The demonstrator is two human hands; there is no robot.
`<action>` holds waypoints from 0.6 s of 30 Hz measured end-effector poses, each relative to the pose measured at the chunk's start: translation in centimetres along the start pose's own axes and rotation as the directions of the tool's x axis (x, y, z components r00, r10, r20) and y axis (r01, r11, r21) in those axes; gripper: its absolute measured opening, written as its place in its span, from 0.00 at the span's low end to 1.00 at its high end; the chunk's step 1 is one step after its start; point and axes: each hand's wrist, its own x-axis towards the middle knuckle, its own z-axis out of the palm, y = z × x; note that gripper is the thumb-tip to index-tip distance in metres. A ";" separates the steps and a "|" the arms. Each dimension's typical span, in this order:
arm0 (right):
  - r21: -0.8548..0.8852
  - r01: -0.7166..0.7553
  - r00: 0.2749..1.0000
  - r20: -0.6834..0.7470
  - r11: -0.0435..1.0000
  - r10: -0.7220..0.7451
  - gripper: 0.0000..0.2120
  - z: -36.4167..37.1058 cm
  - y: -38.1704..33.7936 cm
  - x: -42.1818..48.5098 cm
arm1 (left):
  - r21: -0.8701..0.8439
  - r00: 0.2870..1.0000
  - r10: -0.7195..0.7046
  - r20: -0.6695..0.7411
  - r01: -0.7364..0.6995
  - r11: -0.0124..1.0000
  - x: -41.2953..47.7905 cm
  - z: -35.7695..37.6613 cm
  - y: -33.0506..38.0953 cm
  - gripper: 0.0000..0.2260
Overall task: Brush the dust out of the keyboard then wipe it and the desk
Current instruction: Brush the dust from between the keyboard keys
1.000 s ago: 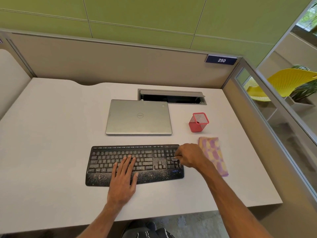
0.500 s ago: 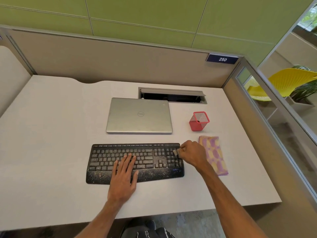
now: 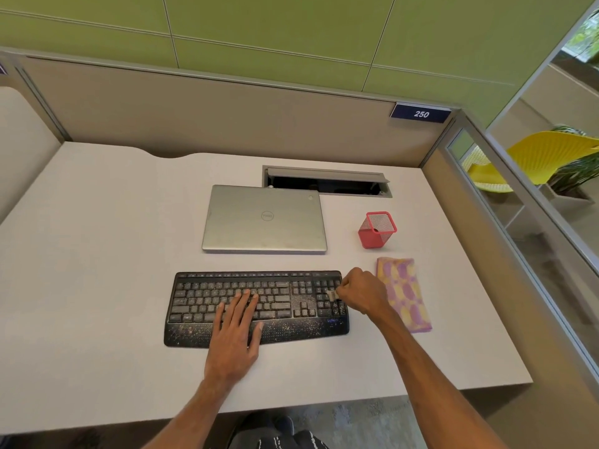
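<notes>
The left hand (image 3: pixel 233 332) is laid flat on the keyboard (image 3: pixel 201 296), fingers straight and slightly spread over the middle keys. The keyboard is set on the table (image 3: pixel 97 254), its palm rest speckled with pale dust. At the keyboard's right end a small pale brush (image 3: pixel 332 294) is pinched in the curled right hand (image 3: pixel 363 294) and held against the number pad. A folded yellow-and-purple cloth (image 3: pixel 403 293) is laid just right of the keyboard. Beyond the keyboard are placed a closed silver laptop (image 3: pixel 264 218) and a red mesh cup (image 3: pixel 377 230).

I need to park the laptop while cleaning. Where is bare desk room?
The desk stretch left of the laptop and keyboard is bare. Right of the keyboard is crowded: red mesh cup, folded cloth, right hand holding brush.
</notes>
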 end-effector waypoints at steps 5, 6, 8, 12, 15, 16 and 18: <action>0.029 -0.026 0.999 -0.044 0.999 0.028 0.10 -0.3 0.1 0.4 | 0.008 1.000 -0.002 0.001 0.002 1.000 0.0 0.0 0.0 0.30; 0.039 -0.021 0.998 -0.060 0.999 0.023 0.09 -0.1 0.1 0.4 | 0.010 1.000 -0.002 0.000 0.002 1.000 0.0 0.0 0.0 0.30; 0.049 -0.007 1.000 -0.030 0.999 0.008 0.09 0.2 0.1 0.4 | 0.010 1.000 -0.002 -0.005 0.003 1.000 0.0 0.0 0.0 0.30; 0.053 -0.013 1.000 0.017 0.999 0.012 0.08 -0.1 0.2 0.5 | 0.014 1.000 -0.001 -0.002 0.001 1.000 0.0 0.0 0.0 0.30; 0.063 -0.022 0.997 -0.076 0.998 0.027 0.10 0.1 0.4 0.6 | 0.001 1.000 -0.003 0.000 0.003 1.000 0.1 0.0 0.0 0.30; 0.055 -0.015 0.997 -0.077 0.998 0.019 0.11 0.2 0.4 0.6 | -0.002 1.000 -0.003 -0.001 0.003 1.000 0.1 0.0 0.0 0.30; 0.038 -0.006 1.000 -0.010 0.999 0.006 0.12 0.6 0.4 0.7 | -0.002 1.000 -0.004 -0.003 0.004 1.000 0.0 0.1 0.0 0.30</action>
